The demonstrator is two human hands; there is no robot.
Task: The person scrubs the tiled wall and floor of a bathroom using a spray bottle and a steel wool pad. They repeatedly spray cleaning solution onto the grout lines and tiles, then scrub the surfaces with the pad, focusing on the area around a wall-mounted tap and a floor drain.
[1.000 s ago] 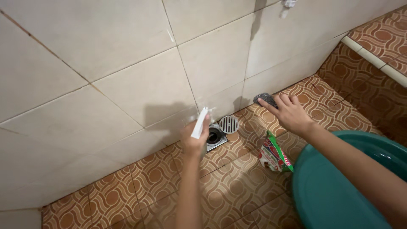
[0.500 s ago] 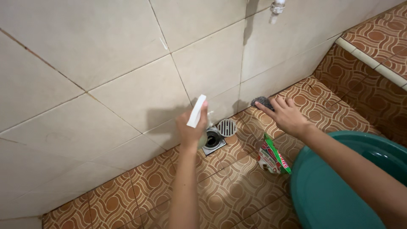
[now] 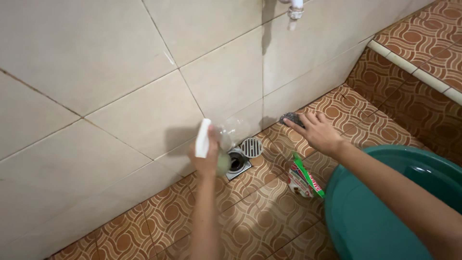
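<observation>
Brown patterned floor tiles (image 3: 269,212), open floor drain (image 3: 237,162) by far wall, scouring pad (image 3: 290,117), sachet (image 3: 303,179), teal basin (image 3: 380,212) near right

We see only part of the green tub (image 3: 380,212): the frame's right and bottom edges cut it off, and the right forearm crosses its rim. Above the floor drain (image 3: 237,162), the tap (image 3: 294,8) is cropped by the top edge, just the spout tip shows. The left hand (image 3: 208,153) covers most of the spray bottle (image 3: 219,144); its clear body is smeared, contents unreadable. Right of the drain, the right hand (image 3: 315,131) hides most of the grey scrub pad (image 3: 290,118), so we can't tell its shape. The packet (image 3: 304,179) near the tub is crumpled, its print too small to make out. The drain's bore is dark.
</observation>
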